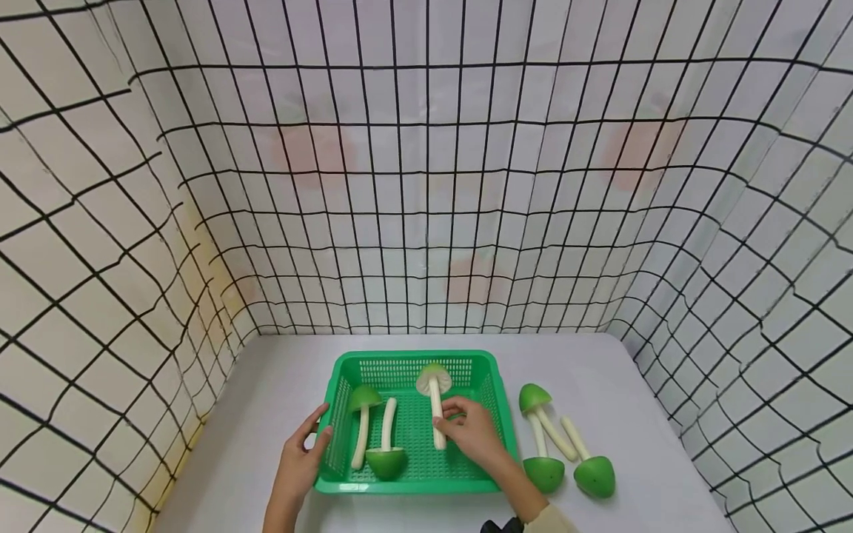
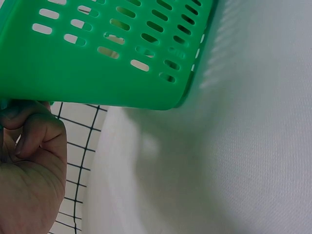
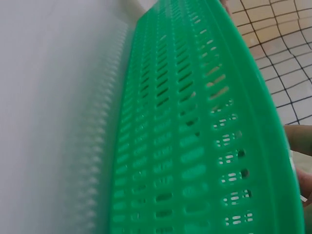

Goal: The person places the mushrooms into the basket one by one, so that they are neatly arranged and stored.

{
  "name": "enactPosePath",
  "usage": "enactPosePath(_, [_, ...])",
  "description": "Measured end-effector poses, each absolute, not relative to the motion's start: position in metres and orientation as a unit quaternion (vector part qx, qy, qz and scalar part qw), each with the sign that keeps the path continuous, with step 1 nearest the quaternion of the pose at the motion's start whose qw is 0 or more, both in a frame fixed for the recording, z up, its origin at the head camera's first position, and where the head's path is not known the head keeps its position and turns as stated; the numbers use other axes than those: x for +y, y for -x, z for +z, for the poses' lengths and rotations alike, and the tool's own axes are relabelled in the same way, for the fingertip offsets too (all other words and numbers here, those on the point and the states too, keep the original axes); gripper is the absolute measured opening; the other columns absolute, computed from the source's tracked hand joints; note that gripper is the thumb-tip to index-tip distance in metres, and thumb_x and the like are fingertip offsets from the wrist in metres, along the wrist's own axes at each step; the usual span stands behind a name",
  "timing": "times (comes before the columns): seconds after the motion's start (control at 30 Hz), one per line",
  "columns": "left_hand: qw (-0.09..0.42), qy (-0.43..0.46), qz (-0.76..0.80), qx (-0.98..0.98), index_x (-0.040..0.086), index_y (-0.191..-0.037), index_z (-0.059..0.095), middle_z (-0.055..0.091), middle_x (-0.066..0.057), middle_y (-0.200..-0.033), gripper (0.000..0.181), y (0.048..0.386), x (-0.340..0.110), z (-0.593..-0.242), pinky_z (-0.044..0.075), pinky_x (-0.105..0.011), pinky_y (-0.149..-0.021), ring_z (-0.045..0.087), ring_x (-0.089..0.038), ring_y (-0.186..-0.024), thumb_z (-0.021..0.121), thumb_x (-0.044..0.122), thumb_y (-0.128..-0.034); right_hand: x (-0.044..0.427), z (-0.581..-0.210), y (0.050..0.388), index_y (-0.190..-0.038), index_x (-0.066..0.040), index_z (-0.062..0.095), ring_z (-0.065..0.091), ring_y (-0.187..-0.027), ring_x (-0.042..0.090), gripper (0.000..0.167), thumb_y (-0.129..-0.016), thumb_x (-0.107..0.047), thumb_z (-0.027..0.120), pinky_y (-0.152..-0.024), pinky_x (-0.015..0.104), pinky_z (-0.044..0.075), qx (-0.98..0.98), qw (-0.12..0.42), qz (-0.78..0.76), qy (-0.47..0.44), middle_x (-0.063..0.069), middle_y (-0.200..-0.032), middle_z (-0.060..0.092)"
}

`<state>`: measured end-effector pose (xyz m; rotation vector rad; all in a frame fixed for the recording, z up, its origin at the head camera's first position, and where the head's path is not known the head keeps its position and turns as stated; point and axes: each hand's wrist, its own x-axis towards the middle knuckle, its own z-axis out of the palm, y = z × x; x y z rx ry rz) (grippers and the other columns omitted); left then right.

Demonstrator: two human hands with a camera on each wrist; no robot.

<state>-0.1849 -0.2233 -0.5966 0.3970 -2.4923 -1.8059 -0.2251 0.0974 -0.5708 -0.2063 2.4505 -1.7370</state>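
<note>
A green plastic basket (image 1: 413, 487) stands on the white surface; its perforated wall fills much of the left wrist view (image 2: 97, 83) and right wrist view (image 3: 195, 146). The left hand (image 1: 298, 463) holds the basket's left rim, its fingers bent at the edge in the left wrist view (image 2: 36, 161). Over the basket's right half, the right hand (image 1: 476, 433) pinches the pale stem of a green-capped mushroom (image 1: 436, 403), cap toward the back. Two more mushrooms lie inside at the left, one cap back (image 1: 364, 400), one cap front (image 1: 386, 463).
Right of the basket lie three green mushrooms, one with its cap at the back (image 1: 534, 397), two with caps nearer the front (image 1: 543, 474), (image 1: 595, 476). Black wire grid (image 1: 426, 215) over pale sheeting encloses the back and both sides.
</note>
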Motion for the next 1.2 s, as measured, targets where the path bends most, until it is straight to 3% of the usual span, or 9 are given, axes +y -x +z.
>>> enactPosePath(0.33, [0.025,-0.135,-0.571,-0.809,0.025,-0.153,0.05,0.057,-0.017,-0.119,0.051,0.183,-0.222,-0.596,0.058,-0.03,-0.068,0.066,-0.023,-0.084,0.063,0.024,-0.1041,0.079,-0.572,0.226,-0.113,-0.004,0.071,0.068,-0.077,0.012,0.027,-0.092,-0.02,0.078,-0.066,0.044,0.06,0.821,0.085,-0.559,0.071,0.008,-0.1,0.067])
enactPosePath(0.77, [0.028,-0.124,-0.577,-0.807,0.025,-0.152,0.052,0.057,-0.017,-0.119,0.05,0.184,-0.224,-0.596,0.058,-0.03,-0.067,0.067,-0.025,-0.083,0.063,0.023,-0.1039,0.064,-0.576,0.225,-0.108,0.0,0.071,0.069,-0.07,0.015,0.022,-0.092,-0.014,0.076,-0.066,0.049,0.061,0.823,0.098,-0.554,0.076,0.01,-0.098,0.067])
enactPosePath(1.2, [0.02,-0.122,-0.585,-0.802,0.025,-0.152,0.051,0.056,-0.017,-0.117,0.049,0.183,-0.222,-0.595,0.057,-0.028,-0.066,0.066,-0.024,-0.081,0.063,0.024,-0.1044,0.053,-0.583,0.223,-0.105,0.0,0.07,0.067,-0.071,0.015,0.018,-0.092,-0.011,0.076,-0.065,0.043,0.062,0.828,0.114,-0.544,0.069,0.01,-0.095,0.065])
